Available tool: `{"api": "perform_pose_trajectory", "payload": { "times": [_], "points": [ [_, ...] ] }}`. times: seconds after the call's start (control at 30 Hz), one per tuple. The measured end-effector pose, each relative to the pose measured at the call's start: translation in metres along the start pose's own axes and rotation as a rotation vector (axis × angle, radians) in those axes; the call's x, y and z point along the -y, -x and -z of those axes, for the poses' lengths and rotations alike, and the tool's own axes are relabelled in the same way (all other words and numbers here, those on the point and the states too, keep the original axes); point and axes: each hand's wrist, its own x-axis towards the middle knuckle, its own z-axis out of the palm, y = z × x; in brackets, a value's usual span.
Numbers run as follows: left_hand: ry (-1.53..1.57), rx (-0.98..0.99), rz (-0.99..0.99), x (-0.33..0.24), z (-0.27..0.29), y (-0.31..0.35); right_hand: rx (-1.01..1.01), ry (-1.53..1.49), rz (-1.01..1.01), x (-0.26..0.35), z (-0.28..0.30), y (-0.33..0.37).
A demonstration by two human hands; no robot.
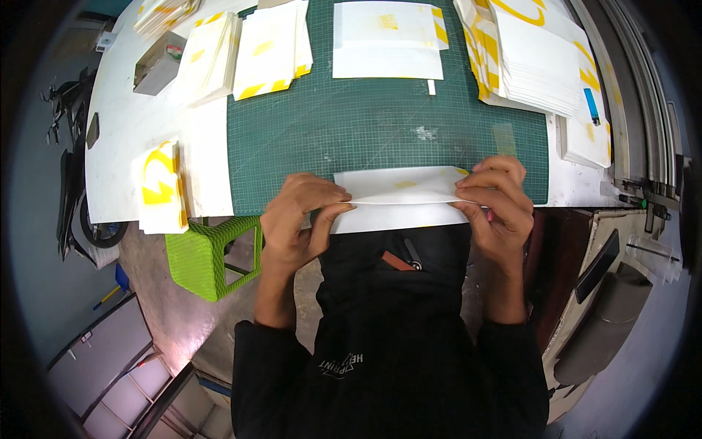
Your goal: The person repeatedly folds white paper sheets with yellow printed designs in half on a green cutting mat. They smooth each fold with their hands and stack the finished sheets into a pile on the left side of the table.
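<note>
Folded sheet (398, 194) pinched at both ends by left hand (300, 219) and right hand (501, 201): thin white paper, matt, smooth, faint yellow print; cutting mat (365, 124): green rubbery plastic, matt, gridded, scuffed pale in spots; paper stacks (541, 58): matt white, yellow-printed; tabletop (124, 139): smooth white laminate, slight sheen; stool (208, 256): green moulded plastic, woven-look texture; sleeves (270, 366): black matt cloth; floor (168, 314): rough, stained concrete.
</note>
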Motion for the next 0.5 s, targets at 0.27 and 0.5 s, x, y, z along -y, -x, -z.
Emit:
{"api": "perform_pose_trajectory", "payload": {
  "times": [0.27, 0.5],
  "points": [
    [-0.025, 0.045, 0.055, -0.004, 0.000, -0.001, 0.073, 0.056, 0.032, 0.000, 0.002, 0.002],
    [-0.355, 0.081, -0.153, 0.007, 0.001, -0.009, 0.013, 0.232, 0.116, 0.004, -0.004, -0.002]
  ]
}}
